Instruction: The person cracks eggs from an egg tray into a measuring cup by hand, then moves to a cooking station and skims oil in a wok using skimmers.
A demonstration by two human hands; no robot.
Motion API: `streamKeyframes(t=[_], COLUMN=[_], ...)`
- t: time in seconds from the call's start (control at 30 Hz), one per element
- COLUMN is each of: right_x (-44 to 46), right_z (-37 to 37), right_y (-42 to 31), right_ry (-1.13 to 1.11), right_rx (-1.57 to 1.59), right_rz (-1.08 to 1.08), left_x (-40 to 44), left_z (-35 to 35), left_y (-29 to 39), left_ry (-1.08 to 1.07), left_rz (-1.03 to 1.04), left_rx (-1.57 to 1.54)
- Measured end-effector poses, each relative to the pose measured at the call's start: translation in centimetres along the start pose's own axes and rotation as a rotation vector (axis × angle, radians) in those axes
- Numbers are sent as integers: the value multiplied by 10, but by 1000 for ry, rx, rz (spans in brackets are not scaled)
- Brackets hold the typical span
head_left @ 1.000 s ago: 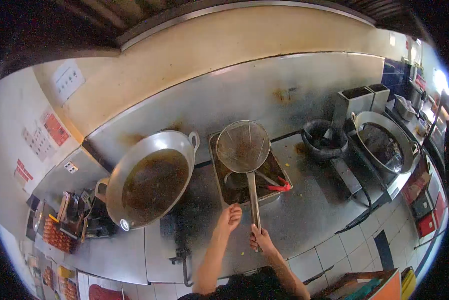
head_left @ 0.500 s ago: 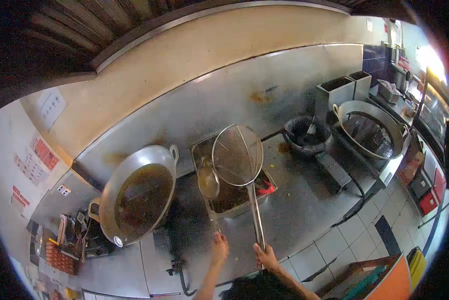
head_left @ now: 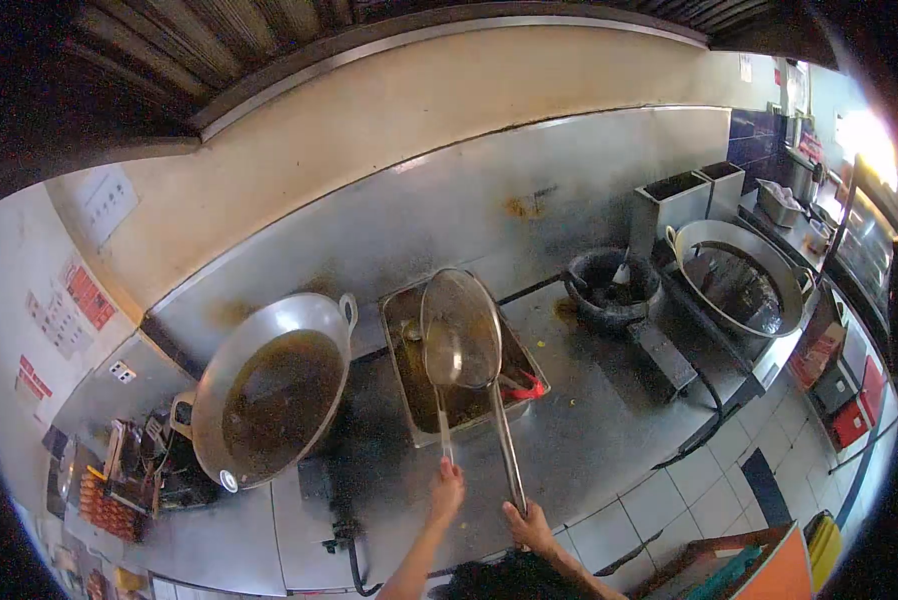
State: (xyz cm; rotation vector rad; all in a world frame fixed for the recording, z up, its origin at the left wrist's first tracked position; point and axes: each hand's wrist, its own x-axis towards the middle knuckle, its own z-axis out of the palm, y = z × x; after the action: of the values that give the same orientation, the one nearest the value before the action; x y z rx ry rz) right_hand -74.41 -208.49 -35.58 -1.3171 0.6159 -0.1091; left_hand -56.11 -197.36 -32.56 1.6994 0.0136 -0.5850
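Observation:
My right hand [head_left: 531, 527] is wrapped round the long metal handle of a round wire-mesh strainer [head_left: 472, 320]. The strainer hangs tilted over a rectangular metal tray [head_left: 422, 428]. Closed round the thin handle of a ladle is my left hand [head_left: 448, 493]; the ladle's shiny bowl [head_left: 456, 362] shows behind the strainer's mesh, so whether the two touch I cannot tell. A red-handled utensil [head_left: 525, 386] lies in the tray's right part, and dark liquid or residue covers the tray's bottom.
A large wok [head_left: 205, 405] with brown oil stands left of the tray. To the right are a dark pot [head_left: 614, 305] with a utensil in it and a second wok [head_left: 687, 243] with dark oil. Egg trays [head_left: 107, 507] sit at the lower left.
My left hand, empty-looking and near the tray a second ago, has taken hold of the ladle. The ladle's bowl has moved right, behind the mesh, and the strainer has tilted and shifted left.

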Motion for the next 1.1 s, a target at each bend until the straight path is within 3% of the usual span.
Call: streamKeyframes(t=[0.07,0.17,0.27,0.33,0.57,0.63,0.73,0.87,0.97,1.03,1.1], right_x=[-2,-8,-15,-20,-5,-8,-7,-14,-12,-19,-21], right_z=[-1,5,13,21,24,21,16,16,15,17,14], right_y=[-7,-19,-27,-46,-23,-28,-30,-38,-23,-35,-37], right_ry=[-9,-65,-117,-28,61,54,-5,41,30,63,53], right_rx=[-58,-11,64,80,61,24,223,170,41,-38,-51], right_rz=[27,-7,112,51,88,87,144,142,111,-48,24], left_x=[-9,-8,-7,-8,-37,-26,-2,-12,-13,0,-1], left_z=[5,9,23,15,42,46,31,29,36,33,25], left_y=[13,2,-20,-11,39,35,42,42,21,12,20], left_ry=[53,-25,128,64,-49,-141,-177,-140,-101,-99,-37], left_rz=[-5,183,473,-77,128,-108,-40,88,67,-147,-145], left_rx=[-153,-252,51,-86,-409,-181,-330,-416,-395,-86,-222])
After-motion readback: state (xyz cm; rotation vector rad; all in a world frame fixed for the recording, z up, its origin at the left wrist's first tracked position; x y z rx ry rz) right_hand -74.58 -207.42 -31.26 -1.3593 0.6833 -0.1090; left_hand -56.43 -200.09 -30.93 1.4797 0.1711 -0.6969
